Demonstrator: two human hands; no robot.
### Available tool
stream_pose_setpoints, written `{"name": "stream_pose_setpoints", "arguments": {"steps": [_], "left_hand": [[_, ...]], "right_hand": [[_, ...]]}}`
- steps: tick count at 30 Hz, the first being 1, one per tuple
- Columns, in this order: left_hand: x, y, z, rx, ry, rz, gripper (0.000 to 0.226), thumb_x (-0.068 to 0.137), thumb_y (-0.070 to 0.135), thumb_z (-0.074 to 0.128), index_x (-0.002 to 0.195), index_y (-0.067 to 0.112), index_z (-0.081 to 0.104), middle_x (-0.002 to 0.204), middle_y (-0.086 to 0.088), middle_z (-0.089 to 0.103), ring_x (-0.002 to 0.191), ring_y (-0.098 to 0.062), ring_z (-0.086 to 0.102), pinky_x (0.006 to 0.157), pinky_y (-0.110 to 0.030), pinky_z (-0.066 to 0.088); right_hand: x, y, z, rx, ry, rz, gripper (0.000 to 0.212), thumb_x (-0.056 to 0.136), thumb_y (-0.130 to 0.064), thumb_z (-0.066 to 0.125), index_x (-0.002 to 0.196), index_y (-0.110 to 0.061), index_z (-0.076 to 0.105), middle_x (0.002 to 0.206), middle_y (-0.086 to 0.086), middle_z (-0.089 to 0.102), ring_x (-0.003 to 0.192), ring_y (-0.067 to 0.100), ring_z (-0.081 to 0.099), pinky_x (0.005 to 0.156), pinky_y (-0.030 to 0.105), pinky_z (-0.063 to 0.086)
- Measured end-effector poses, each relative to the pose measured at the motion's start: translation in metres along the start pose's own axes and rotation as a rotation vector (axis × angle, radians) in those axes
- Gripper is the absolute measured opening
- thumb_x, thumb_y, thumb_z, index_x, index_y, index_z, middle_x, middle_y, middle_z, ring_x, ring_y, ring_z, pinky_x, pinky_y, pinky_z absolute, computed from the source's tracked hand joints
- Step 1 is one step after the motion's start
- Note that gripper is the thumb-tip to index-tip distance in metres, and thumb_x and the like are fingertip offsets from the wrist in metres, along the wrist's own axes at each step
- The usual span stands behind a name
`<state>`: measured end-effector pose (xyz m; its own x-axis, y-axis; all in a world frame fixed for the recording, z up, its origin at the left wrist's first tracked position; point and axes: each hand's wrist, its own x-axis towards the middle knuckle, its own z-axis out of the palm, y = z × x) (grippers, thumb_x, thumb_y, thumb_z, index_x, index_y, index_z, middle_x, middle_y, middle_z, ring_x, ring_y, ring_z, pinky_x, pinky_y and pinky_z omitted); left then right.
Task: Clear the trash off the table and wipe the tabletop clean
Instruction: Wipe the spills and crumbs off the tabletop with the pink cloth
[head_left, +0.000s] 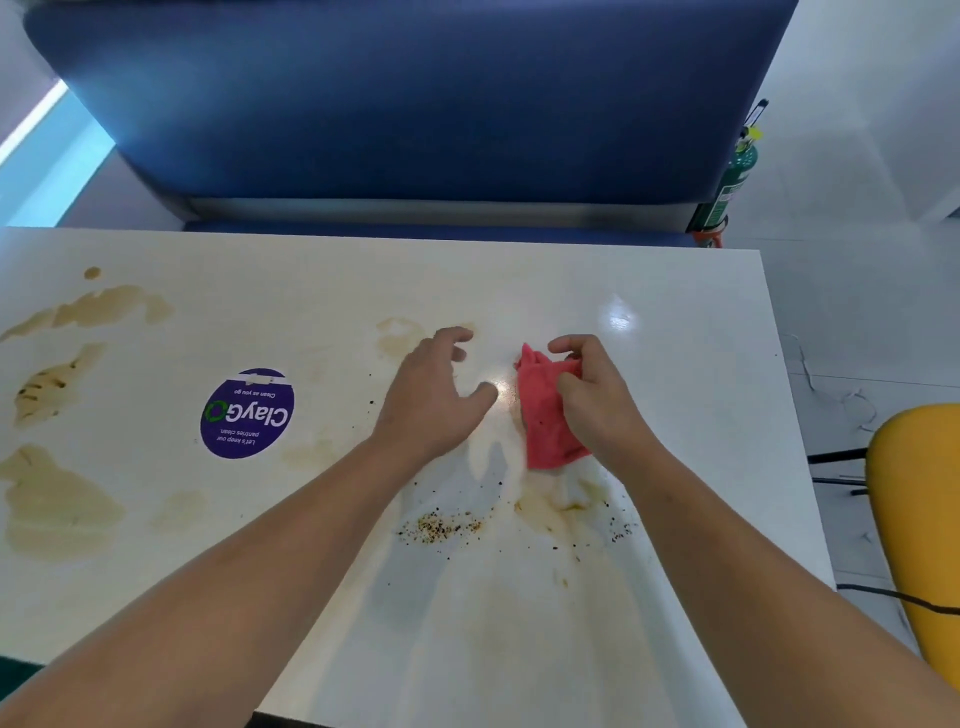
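A crumpled red cloth (543, 410) lies on the white tabletop (675, 312), right of centre. My right hand (597, 395) grips its right side, fingers curled over the top. My left hand (434, 400) hovers just left of the cloth with fingers spread and loosely bent, holding nothing. Brown liquid stains (57, 504) spread over the table's left part, with fainter ones (400, 332) beyond my left hand. A patch of crumbs and dark specks (441, 527) lies in front of my hands, beside a yellowish smear (556, 506) below the cloth.
A round purple sticker (248, 413) is stuck on the table left of my hands. A blue padded bench (415, 104) runs along the far edge. A green extinguisher (727, 187) stands at the far right. A yellow chair (914, 519) stands right of the table.
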<state>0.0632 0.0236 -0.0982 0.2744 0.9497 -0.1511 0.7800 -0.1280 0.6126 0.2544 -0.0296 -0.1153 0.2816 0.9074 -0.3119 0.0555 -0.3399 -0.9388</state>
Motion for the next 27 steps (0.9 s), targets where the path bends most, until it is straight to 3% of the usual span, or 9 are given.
{"name": "stream_pose_setpoints", "arguments": {"steps": [5,8,10,12,16,19,21,23,27], "left_hand": [[0.010,0.043,0.026,-0.187,-0.189,-0.199,0.082,0.086,0.052,0.074,0.153,0.029,0.033,0.122,0.000,0.064,0.102,-0.018,0.066,0.090,-0.035,0.053],[0.023,0.052,0.035,-0.697,-0.304,-0.443,0.056,0.089,0.028,0.078,0.138,0.012,0.057,0.119,-0.009,0.073,0.099,-0.018,0.072,0.092,-0.036,0.059],[0.025,0.053,0.039,-0.851,-0.337,-0.464,0.032,0.088,0.016,0.078,0.120,0.016,0.071,0.105,-0.003,0.077,0.090,-0.014,0.071,0.081,-0.029,0.059],[0.026,0.052,0.041,-0.867,-0.279,-0.437,0.040,0.085,0.014,0.081,0.122,0.018,0.067,0.103,-0.002,0.077,0.088,-0.016,0.072,0.077,-0.030,0.061],[0.027,0.055,0.046,-0.361,-0.079,-0.200,0.064,0.085,0.034,0.081,0.139,0.020,0.049,0.121,-0.001,0.064,0.102,-0.019,0.067,0.082,-0.030,0.057],[0.028,0.046,0.039,-0.043,0.050,-0.111,0.067,0.096,0.047,0.062,0.152,0.025,0.034,0.143,-0.007,0.038,0.124,-0.026,0.050,0.094,-0.030,0.044],[0.025,0.029,0.028,0.141,0.119,-0.025,0.059,0.099,0.041,0.057,0.152,0.026,0.036,0.147,-0.006,0.034,0.132,-0.028,0.041,0.094,-0.032,0.040],[0.021,0.004,0.015,0.267,0.062,-0.002,0.067,0.094,0.042,0.062,0.153,0.026,0.034,0.151,-0.005,0.030,0.138,-0.031,0.034,0.099,-0.035,0.040],[0.017,-0.048,-0.018,0.368,-0.178,-0.187,0.118,0.078,0.072,0.070,0.163,0.024,0.004,0.169,-0.008,0.006,0.155,-0.032,0.009,0.123,-0.048,0.021]], "right_hand": [[-0.001,-0.012,-0.028,0.133,-0.129,-0.104,0.055,0.079,0.023,0.042,0.097,-0.020,0.071,0.075,-0.008,0.058,0.067,0.005,0.054,0.060,0.018,0.047],[0.002,-0.017,-0.037,0.197,-0.147,-0.125,0.051,0.079,0.025,0.045,0.092,-0.017,0.072,0.074,-0.007,0.060,0.066,0.007,0.052,0.058,0.017,0.045],[0.005,-0.014,-0.046,0.149,-0.088,-0.113,0.045,0.083,0.020,0.049,0.093,-0.018,0.072,0.079,-0.008,0.064,0.071,0.010,0.055,0.060,0.021,0.047],[0.008,-0.012,-0.052,-0.044,0.043,-0.120,0.036,0.090,0.009,0.055,0.095,-0.023,0.071,0.092,-0.007,0.067,0.080,0.013,0.059,0.066,0.024,0.052],[0.007,-0.001,-0.041,-0.692,0.230,-0.340,0.037,0.094,-0.004,0.056,0.123,-0.026,0.064,0.140,0.000,0.046,0.126,0.023,0.045,0.099,0.031,0.044],[0.002,0.014,-0.023,-0.949,0.044,-0.450,0.050,0.105,-0.035,0.035,0.155,-0.025,0.036,0.169,0.005,0.012,0.156,0.029,0.006,0.123,0.047,0.013],[0.002,0.029,-0.011,-1.027,-0.137,-0.401,0.059,0.106,-0.049,0.012,0.162,-0.030,0.012,0.171,-0.006,-0.007,0.156,0.020,-0.015,0.126,0.050,-0.003],[0.006,0.045,-0.005,-1.106,-0.218,-0.354,0.060,0.106,-0.050,0.007,0.162,-0.033,-0.004,0.169,-0.012,-0.017,0.154,0.017,-0.024,0.126,0.052,-0.007],[0.017,0.058,-0.003,-1.197,-0.121,-0.358,0.060,0.107,-0.044,0.008,0.159,-0.031,-0.019,0.167,-0.011,-0.023,0.152,0.019,-0.029,0.123,0.051,-0.016]]}}
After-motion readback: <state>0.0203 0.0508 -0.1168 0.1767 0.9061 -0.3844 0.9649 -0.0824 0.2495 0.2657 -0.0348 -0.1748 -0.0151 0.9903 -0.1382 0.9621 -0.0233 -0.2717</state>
